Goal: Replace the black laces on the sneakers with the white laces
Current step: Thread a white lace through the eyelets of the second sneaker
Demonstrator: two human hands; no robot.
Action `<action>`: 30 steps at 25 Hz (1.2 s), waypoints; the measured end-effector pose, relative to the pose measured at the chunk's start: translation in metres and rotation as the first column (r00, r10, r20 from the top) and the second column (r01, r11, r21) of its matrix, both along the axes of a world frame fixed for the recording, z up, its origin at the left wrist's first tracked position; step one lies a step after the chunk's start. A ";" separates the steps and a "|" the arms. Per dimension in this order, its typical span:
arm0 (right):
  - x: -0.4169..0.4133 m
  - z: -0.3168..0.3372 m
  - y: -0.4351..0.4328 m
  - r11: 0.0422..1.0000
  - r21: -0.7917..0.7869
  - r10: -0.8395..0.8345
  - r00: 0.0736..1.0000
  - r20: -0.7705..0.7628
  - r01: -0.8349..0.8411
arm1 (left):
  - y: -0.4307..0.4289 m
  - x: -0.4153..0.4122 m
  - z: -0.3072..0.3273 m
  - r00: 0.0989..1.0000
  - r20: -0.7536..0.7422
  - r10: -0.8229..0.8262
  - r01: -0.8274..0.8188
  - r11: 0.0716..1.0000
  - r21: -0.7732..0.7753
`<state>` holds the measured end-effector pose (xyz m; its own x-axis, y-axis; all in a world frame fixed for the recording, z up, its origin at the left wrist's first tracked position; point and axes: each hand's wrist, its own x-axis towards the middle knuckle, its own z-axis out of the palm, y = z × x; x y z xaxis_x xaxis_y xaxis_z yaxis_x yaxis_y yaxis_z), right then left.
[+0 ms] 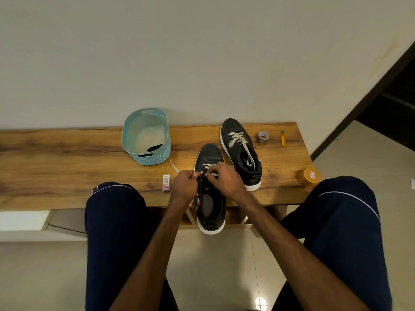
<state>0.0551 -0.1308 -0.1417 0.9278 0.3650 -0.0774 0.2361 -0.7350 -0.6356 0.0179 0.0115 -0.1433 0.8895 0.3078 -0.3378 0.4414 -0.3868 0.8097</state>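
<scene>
Scene: I watch from the head camera as a seated person re-laces the near sneaker (210, 153), its heel hanging over the front edge of the wooden table (67, 158).
Left hand (187, 184): fingers curled, pinching what looks like the dark eyelet flap of the near sneaker.
Right hand (224, 178): fingers curled, pinching the white lace (208, 166) just above the tongue.
Progress: by my reading, only the toe-end rows are threaded here; the far sneaker (231, 127) already wears its white lace to the top.
Black lace (155, 147): lies in the teal basket (155, 159), well apart from the hands.
Doing it well: I would hold the flap steady, feed the stiff tip straight through the eyelet, keep the flat lace untwisted, and draw both ends even before the next crossing.
Loose end (174, 165): trails across the table towards the basket; it could snag.
Materials: matte black upper, white rubber sole, flat woven lace; the basket is perforated plastic, oval with handle slots; the table shows a warm wood grain.
Nearby: eraser pack (166, 182), tape roll (263, 137), yellow tube (282, 138), orange-lidded jar (308, 177).
</scene>
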 end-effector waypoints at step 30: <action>-0.027 -0.013 -0.017 0.958 0.207 -0.208 0.978 0.018 0.200 | 0.020 -0.019 0.090 0.850 0.473 0.230 0.242 0.627 -0.741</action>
<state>0.0279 -0.1475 -0.1545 0.9849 0.1721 0.0167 0.1226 -0.6265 -0.7698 -0.0008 0.0319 -0.0535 0.9887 0.1466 0.0314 -0.0965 0.4617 0.8818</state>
